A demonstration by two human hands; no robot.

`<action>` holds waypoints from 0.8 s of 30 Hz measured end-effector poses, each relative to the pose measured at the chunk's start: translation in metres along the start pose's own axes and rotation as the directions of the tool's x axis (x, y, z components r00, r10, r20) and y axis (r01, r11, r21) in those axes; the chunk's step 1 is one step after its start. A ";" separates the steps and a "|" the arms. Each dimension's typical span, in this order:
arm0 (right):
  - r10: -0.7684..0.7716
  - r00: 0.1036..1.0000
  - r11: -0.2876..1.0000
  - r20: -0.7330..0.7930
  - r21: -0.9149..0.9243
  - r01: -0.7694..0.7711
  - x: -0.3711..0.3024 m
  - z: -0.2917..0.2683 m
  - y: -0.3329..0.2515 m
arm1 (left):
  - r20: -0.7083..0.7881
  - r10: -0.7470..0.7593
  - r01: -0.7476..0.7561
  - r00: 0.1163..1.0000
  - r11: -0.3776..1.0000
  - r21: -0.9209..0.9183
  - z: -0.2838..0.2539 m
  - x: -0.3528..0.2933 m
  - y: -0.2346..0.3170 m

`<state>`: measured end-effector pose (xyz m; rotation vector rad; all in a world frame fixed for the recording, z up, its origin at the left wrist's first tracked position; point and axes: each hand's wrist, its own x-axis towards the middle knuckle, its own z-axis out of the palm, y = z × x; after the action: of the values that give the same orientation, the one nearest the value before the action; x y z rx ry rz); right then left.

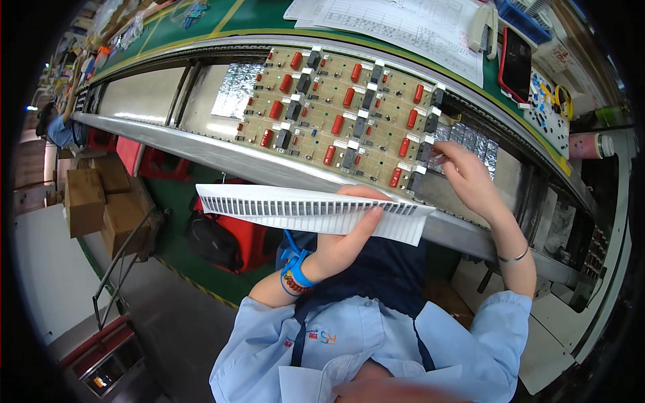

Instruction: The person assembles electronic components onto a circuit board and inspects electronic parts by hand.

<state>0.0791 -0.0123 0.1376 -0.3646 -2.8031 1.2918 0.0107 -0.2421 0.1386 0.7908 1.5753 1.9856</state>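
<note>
My left hand (346, 245) grips a long white tray (269, 218), thumb on top and fingers behind it. A row of small dark rectangular parts fills the tray, which I hold in front of the rail. Beyond it lies a panel of tan circuit boards (376, 144), carrying red capacitors (337, 124), dark upright blocks and small white pieces. My right hand (465, 176) is at the panel's right edge, its fingertips drawn together beside a dark block (424, 152). Whatever those fingertips may hold is too small or hidden to make out.
The panel rests between the metal rails of a conveyor (222, 138). Behind it are paper sheets (396, 27), a red-edged phone (515, 65) and yellow-handled scissors (563, 101). A red chair with a black bag (213, 243) stands below left, near cardboard boxes (85, 201). Another person (60, 127) sits far left.
</note>
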 end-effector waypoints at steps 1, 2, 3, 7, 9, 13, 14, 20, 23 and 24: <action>-0.039 0.996 0.969 -0.078 -0.248 0.019 -0.001 -0.004 -0.003 | 0.000 -0.003 0.003 1.000 1.000 -0.002 0.000 0.001 0.001; -0.140 0.973 0.921 -0.183 -0.385 0.060 -0.001 -0.006 -0.007 | -0.020 -0.003 0.003 1.000 1.000 0.012 -0.002 0.002 -0.001; -0.138 0.974 0.920 -0.177 -0.386 0.060 -0.004 -0.011 -0.018 | -0.040 -0.006 0.007 0.999 1.000 0.022 -0.003 0.002 0.000; -0.193 0.968 0.973 -0.162 0.096 0.210 -0.014 -0.002 -0.060 | -0.074 -0.070 0.069 0.995 0.997 -0.020 -0.003 0.003 -0.001; -0.239 0.969 0.929 -0.068 0.275 0.249 -0.015 0.012 -0.070 | -0.055 -0.104 0.102 0.993 0.994 -0.047 -0.001 0.005 0.000; -0.184 0.982 0.953 -0.035 0.237 0.187 -0.015 0.023 -0.065 | -0.041 -0.094 0.090 0.995 0.991 -0.098 -0.002 0.007 -0.002; -0.158 0.986 0.944 -0.045 0.287 0.164 -0.016 0.026 -0.065 | -0.045 -0.095 0.091 0.994 0.991 -0.098 -0.004 0.006 -0.004; -0.169 0.984 0.909 -0.054 0.378 0.177 -0.017 0.034 -0.066 | -0.039 -0.103 0.091 0.994 0.966 -0.244 -0.008 0.002 -0.011; -0.173 0.983 0.899 -0.063 0.399 0.183 -0.017 0.037 -0.067 | -0.061 -0.113 0.091 0.992 0.952 -0.292 -0.007 0.000 -0.011; -0.172 0.983 0.899 -0.063 0.398 0.183 -0.017 0.038 -0.067 | -0.088 -0.177 0.136 0.980 0.928 -0.347 -0.005 0.000 -0.009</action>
<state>0.0775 -0.0864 0.1641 -0.1017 -2.3901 1.7455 0.0076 -0.2441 0.1292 0.4045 1.2595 2.1348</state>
